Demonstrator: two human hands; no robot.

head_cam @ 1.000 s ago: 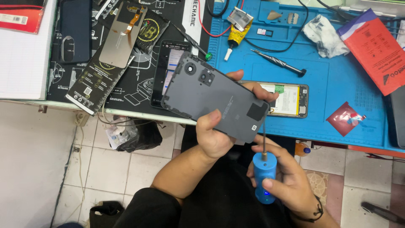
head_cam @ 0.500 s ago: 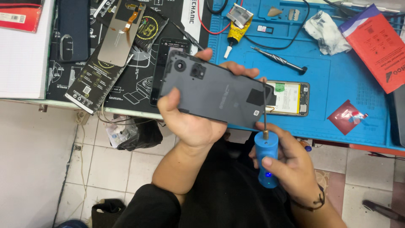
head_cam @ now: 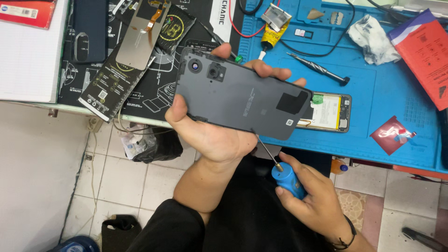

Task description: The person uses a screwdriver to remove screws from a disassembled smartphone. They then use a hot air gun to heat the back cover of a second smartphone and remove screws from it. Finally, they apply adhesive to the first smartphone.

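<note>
My left hand [head_cam: 214,135] grips a dark grey phone back cover [head_cam: 242,95] with two camera holes, held flat above the table's front edge. Thumb and fingers wrap its long sides. My right hand [head_cam: 312,200] is closed around a blue-handled screwdriver [head_cam: 287,179], below the cover. The thin shaft points up and left, its tip at the cover's lower edge. An opened phone with a yellow battery [head_cam: 329,112] lies on the blue mat [head_cam: 396,88], partly hidden behind the cover.
On the blue mat lie a second screwdriver [head_cam: 319,70], a glue tube [head_cam: 273,35], a crumpled white cloth [head_cam: 371,32], a red packet [head_cam: 394,135] and a red box [head_cam: 427,51]. The black mat [head_cam: 154,93] holds a display panel [head_cam: 142,35] and a dark phone [head_cam: 86,30]. A white pad [head_cam: 30,60] sits at left.
My left hand has lifted and turned the back cover up and leftward over the table. My right hand tilted the screwdriver from upright to slanting, its tip at the cover's lower edge.
</note>
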